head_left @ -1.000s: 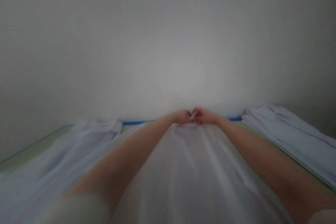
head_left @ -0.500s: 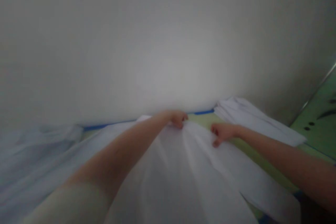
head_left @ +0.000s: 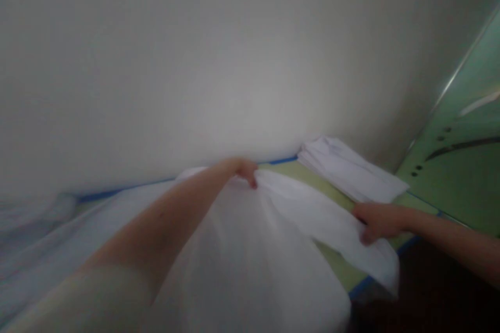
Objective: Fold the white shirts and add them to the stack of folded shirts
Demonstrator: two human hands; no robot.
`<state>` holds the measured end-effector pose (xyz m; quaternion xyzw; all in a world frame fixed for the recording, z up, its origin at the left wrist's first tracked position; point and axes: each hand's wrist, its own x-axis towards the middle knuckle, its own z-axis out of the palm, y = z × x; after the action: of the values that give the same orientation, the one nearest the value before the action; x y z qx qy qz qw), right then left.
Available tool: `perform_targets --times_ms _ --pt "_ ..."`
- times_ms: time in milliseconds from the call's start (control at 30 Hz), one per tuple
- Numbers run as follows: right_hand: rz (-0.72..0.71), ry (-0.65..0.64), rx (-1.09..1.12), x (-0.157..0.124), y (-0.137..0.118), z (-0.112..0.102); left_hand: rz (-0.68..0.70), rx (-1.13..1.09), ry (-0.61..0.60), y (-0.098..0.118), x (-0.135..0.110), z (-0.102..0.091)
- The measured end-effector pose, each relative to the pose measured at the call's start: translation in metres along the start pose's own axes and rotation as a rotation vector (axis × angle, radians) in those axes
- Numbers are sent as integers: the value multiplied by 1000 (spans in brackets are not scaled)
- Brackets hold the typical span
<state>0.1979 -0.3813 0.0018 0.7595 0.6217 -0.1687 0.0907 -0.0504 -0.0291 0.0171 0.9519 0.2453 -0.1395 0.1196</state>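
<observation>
A white long-sleeved shirt (head_left: 250, 265) lies spread over a pale green surface with a blue edge, its body reaching toward me. At its far shoulder, my left hand (head_left: 247, 173) is closed on the cloth. One sleeve stretches off to the right, and my right hand (head_left: 377, 221) grips it near the cuff, thumb underneath and fingers above. The cuff end droops past the surface's edge. My left forearm hides part of the shirt's left side. The picture is dim and somewhat blurred.
A folded stack of white cloth (head_left: 347, 166) sits at the right by the wall (head_left: 234, 62). More white cloth (head_left: 58, 255) covers the left side. The pale green surface (head_left: 336, 265) has a blue edge. A green panel with dark markings (head_left: 464, 166) stands at the far right.
My right hand has moved right and toward me along the sleeve and now grips it near the cuff. My left hand keeps its hold at the shoulder. The view has turned slightly right.
</observation>
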Motion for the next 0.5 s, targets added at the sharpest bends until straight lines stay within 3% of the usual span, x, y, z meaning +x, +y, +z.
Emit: perform_targets --times_ms 133,233,367,500 --pt "135 235 -191 43 10 -32 -112 0 28 -32 -29 -3" --pt "249 371 -222 84 -3 -67 -201 -8 72 -63 -65 -2" --pt "182 446 -149 148 -50 -107 -344 4 154 -100 -118 1" --pt "8 458 -13 206 -122 -127 -571 23 217 -131 -181 8"
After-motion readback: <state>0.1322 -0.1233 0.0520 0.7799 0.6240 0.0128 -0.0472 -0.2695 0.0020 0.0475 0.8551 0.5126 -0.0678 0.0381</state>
